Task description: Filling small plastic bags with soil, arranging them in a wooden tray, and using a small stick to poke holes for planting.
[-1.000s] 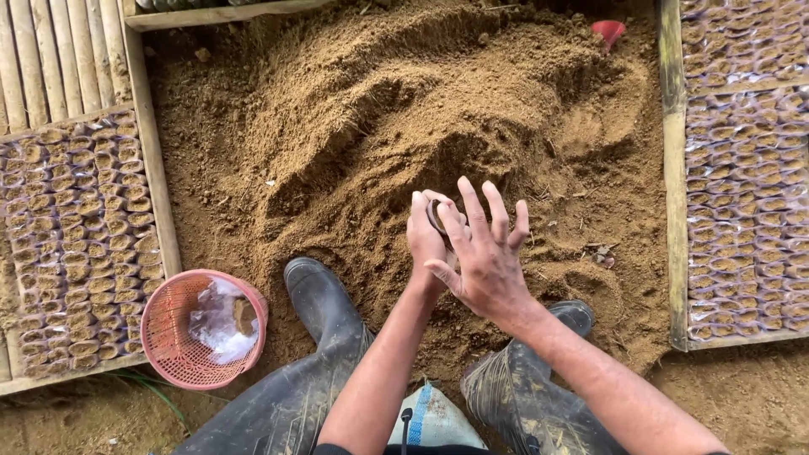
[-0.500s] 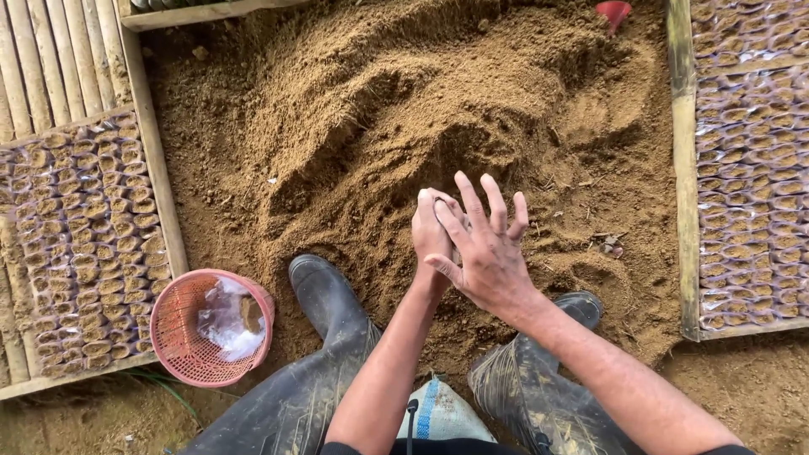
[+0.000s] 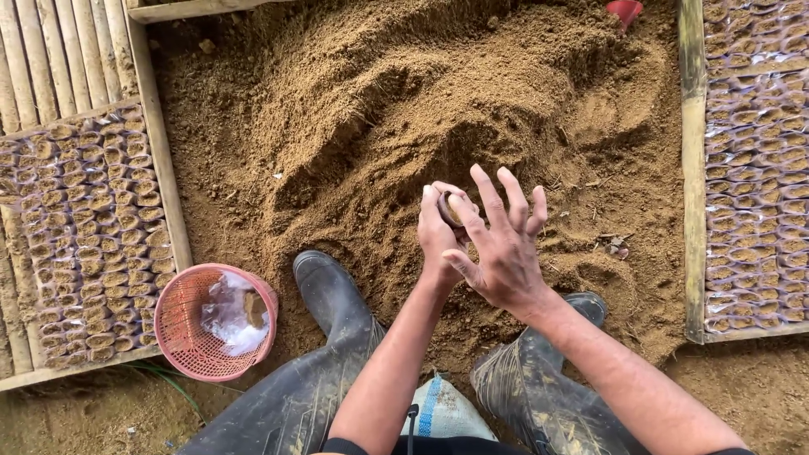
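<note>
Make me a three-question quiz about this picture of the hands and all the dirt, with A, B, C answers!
1. Where is the basket?
A. On the ground left of the left boot
B. On top of the soil pile
C. In the right hand

2. What colour is the basket?
A. Blue
B. Pink-red
C. Green

3. What is the left hand doing?
A. Lying flat on the soil
B. Gripping a small soil-filled bag
C. Holding a boot

Answers:
1 A, it sits on the ground beside the left boot, near the tray of filled bags.
2 B, its mesh wall is pink-red.
3 B, its fingers wrap the little bag, while the right hand is spread open with a finger pressing on the bag's top.
</note>
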